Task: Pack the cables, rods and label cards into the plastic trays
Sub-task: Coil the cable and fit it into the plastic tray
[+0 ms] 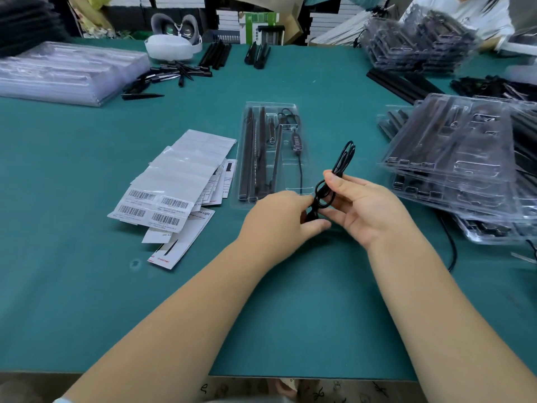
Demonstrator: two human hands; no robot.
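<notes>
At frame centre I hold a looped black cable [334, 181]: my left hand [279, 219] pinches its lower end, my right hand [366, 207] grips the loops, beside the clear plastic tray [247, 112].

Two hands [279, 219], one cable [334, 175], one open tray [271, 152].

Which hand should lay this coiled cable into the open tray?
Right, probably. The right hand grips the coiled cable mid-bundle, nearest the tray; the left hand only pinches its lower end.
</notes>
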